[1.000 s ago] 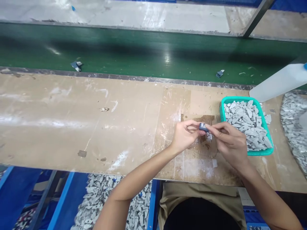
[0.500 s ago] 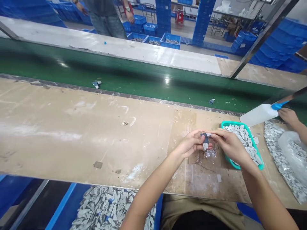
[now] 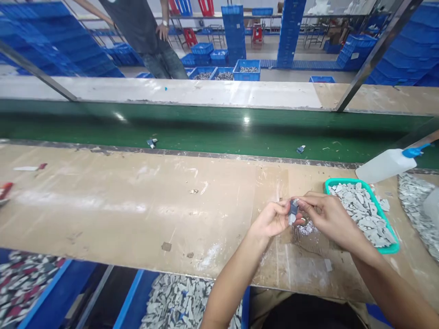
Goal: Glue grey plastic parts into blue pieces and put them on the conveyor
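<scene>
Between my two hands is a small dark blue-grey piece with light grey parts on it (image 3: 294, 209); its exact kind I cannot make out. My left hand (image 3: 272, 218) pinches it from the left side. The thumb and fingers of my right hand (image 3: 325, 214) close on its upper right edge. Just right of my right hand stands a turquoise basket (image 3: 391, 226) full of flat light grey pieces (image 3: 363, 212). A shiny wet patch (image 3: 306, 227) lies on the worktop below my fingers.
A white bottle with a blue nozzle (image 3: 384, 165) leans behind the basket. A bag of grey pieces (image 3: 416, 212) lies at the right. Two small pieces rest on the green belt (image 3: 212, 132). Blue bins of pieces sit below the front edge. Across the belt stands a person (image 3: 137, 32).
The view has tilted up and shifted left. Both my hands still hold the small piece, which has turned slightly. Another person's hand near the bottle is out of sight now.
</scene>
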The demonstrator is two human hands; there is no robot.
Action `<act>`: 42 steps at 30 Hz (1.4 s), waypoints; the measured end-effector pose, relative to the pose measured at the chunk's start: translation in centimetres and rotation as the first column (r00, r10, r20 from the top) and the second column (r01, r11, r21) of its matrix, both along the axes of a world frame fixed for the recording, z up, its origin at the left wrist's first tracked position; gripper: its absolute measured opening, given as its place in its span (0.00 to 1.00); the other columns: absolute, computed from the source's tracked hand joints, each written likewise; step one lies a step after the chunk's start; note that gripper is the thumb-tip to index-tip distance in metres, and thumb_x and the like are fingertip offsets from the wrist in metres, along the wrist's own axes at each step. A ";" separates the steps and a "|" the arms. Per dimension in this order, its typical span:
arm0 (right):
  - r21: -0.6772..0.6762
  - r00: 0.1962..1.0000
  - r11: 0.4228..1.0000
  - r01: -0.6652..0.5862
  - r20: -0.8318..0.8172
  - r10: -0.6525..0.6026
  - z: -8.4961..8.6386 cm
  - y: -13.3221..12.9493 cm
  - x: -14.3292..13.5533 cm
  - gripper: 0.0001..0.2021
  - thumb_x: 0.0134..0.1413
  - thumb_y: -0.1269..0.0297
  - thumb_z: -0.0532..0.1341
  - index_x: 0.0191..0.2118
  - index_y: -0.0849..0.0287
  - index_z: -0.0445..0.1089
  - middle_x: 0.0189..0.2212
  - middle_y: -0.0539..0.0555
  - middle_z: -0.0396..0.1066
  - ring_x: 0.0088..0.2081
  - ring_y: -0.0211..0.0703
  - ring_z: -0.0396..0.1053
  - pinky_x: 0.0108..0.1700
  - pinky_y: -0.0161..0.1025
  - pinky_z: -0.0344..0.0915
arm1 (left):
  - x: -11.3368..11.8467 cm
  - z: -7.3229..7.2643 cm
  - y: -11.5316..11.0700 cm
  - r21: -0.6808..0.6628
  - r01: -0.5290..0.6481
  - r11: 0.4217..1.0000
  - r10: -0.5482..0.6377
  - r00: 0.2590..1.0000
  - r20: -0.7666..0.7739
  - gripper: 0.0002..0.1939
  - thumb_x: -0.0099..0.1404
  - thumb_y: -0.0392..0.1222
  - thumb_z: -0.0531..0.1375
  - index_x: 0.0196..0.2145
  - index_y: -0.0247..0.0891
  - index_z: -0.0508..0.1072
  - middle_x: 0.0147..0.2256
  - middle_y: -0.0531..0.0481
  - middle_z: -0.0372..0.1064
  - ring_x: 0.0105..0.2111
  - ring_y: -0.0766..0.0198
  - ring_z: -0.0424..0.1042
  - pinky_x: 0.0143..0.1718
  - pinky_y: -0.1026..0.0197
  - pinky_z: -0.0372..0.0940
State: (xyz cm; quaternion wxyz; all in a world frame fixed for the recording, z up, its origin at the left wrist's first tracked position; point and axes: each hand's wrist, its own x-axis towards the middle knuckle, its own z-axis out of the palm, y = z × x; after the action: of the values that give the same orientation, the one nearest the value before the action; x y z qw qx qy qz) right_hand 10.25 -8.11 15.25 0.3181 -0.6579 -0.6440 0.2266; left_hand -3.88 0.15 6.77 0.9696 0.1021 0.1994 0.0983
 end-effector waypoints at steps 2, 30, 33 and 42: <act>-0.005 0.997 0.999 -0.051 -0.056 0.051 0.2 -0.9 0.0 0.15 0.67 0.60 0.55 0.38 0.54 0.81 0.28 0.52 0.77 0.29 0.42 0.74 0.32 0.37 0.68 | -0.5 0.5 -0.2 -0.004 0.017 1.000 -0.018 1.000 -0.019 0.06 0.58 0.26 0.60 0.34 0.29 0.75 0.26 0.46 0.73 0.26 0.63 0.76 0.37 0.61 0.72; -0.088 0.928 0.970 0.228 0.320 -0.189 -13.7 -7.7 13.0 0.13 0.58 0.73 0.56 0.39 0.61 0.78 0.37 0.62 0.74 0.42 0.58 0.72 0.46 0.48 0.65 | 12.3 -2.6 18.6 0.859 0.399 0.319 0.883 0.203 -0.423 0.16 0.69 0.45 0.62 0.50 0.34 0.72 0.48 0.43 0.73 0.46 0.59 0.74 0.48 0.51 0.72; -0.079 0.931 0.967 0.243 0.298 -0.209 -13.6 -7.6 12.8 0.11 0.58 0.74 0.57 0.37 0.59 0.77 0.36 0.60 0.73 0.40 0.55 0.72 0.43 0.46 0.65 | 13.1 -3.1 20.4 0.806 0.518 0.288 0.903 0.132 -0.408 0.18 0.70 0.47 0.60 0.53 0.35 0.71 0.52 0.42 0.70 0.49 0.56 0.73 0.50 0.47 0.71; -0.137 0.861 0.927 0.350 -0.344 -0.376 -11.7 -7.7 14.4 0.05 0.54 0.65 0.58 0.32 0.53 0.72 0.31 0.53 0.76 0.36 0.50 0.73 0.41 0.46 0.67 | 15.7 -5.7 18.5 0.771 0.632 0.081 0.903 0.281 -0.326 0.17 0.67 0.41 0.61 0.51 0.32 0.76 0.57 0.33 0.70 0.63 0.48 0.63 0.66 0.49 0.55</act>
State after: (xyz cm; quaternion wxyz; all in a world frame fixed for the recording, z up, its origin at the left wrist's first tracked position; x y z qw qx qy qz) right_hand 24.66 -15.86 3.52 0.4455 -0.7245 -0.4300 0.3029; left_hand 11.77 18.69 1.03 0.2398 0.7140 0.6031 0.2624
